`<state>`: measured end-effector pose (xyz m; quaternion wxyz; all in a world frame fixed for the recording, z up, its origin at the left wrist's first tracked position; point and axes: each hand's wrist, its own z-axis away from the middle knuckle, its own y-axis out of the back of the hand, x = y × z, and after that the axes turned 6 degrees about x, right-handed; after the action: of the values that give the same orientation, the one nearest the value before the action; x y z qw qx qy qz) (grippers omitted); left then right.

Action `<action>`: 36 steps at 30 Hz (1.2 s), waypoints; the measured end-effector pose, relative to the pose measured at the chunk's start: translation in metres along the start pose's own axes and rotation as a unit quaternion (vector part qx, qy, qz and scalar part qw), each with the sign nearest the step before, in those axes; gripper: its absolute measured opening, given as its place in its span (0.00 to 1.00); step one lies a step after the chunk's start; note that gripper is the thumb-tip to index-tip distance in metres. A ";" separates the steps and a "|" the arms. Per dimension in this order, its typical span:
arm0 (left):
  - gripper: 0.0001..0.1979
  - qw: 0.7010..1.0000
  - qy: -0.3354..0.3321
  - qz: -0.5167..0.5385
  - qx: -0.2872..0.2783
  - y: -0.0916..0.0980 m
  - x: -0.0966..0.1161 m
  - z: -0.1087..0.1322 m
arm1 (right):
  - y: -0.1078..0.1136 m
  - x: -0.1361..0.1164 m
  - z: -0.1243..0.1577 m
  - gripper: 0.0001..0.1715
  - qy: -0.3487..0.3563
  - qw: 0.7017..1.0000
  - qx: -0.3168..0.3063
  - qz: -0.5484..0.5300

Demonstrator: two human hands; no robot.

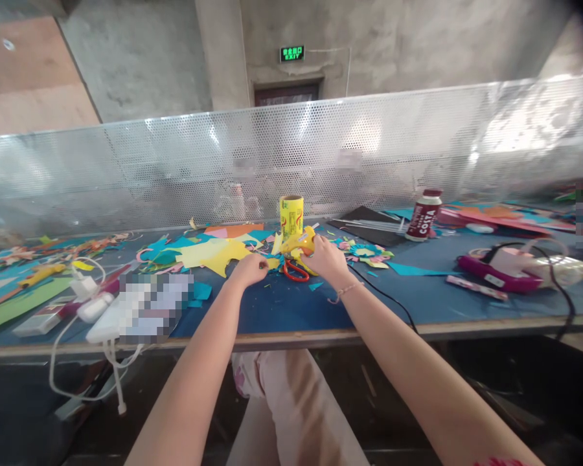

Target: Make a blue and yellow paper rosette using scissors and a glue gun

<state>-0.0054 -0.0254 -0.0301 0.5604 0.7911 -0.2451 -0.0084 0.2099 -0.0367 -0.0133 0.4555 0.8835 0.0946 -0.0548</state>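
My right hand (pixel 326 260) is closed round a yellow glue gun (pixel 298 242), its nozzle pointing left. A black cord (pixel 388 296) runs over the table to the right of this hand. Left of the gun, my left hand (pixel 249 270) pinches a small yellow paper piece (pixel 273 263); its far fingers are partly hidden. Red-handled scissors (pixel 296 272) lie just under the gun, blades covered. A cut yellow paper sheet (pixel 211 254) rests beyond my left hand. Behind the gun stands a yellow tape roll (pixel 291 217). Coloured paper scraps (pixel 362 251) lie beside my right hand.
A COSTA bottle (pixel 423 217) stands on black card (pixel 364 223) at the back right. Purple power strips, one on the right (pixel 498 273), carry plugs and cables. A white power bank (pixel 114 317) sits at the left front edge. A perforated metal screen (pixel 175 168) closes the back.
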 end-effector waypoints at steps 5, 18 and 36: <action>0.16 0.999 -0.006 0.031 0.006 -0.007 -0.013 -0.006 | 0.007 0.002 0.001 0.22 0.034 0.999 -0.029 0.025; 0.16 0.994 0.081 -0.065 -0.033 0.006 -0.010 0.000 | 0.003 -0.002 0.004 0.20 0.094 0.993 -0.063 0.046; 0.10 0.997 0.001 -0.072 -0.008 -0.005 -0.018 -0.001 | -0.001 -0.009 0.007 0.21 0.087 0.994 -0.048 0.044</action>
<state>-0.0192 -0.0158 -0.0386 0.5649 0.8021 -0.1873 -0.0500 0.2004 -0.0434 -0.0167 0.4890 0.8655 0.0975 0.0474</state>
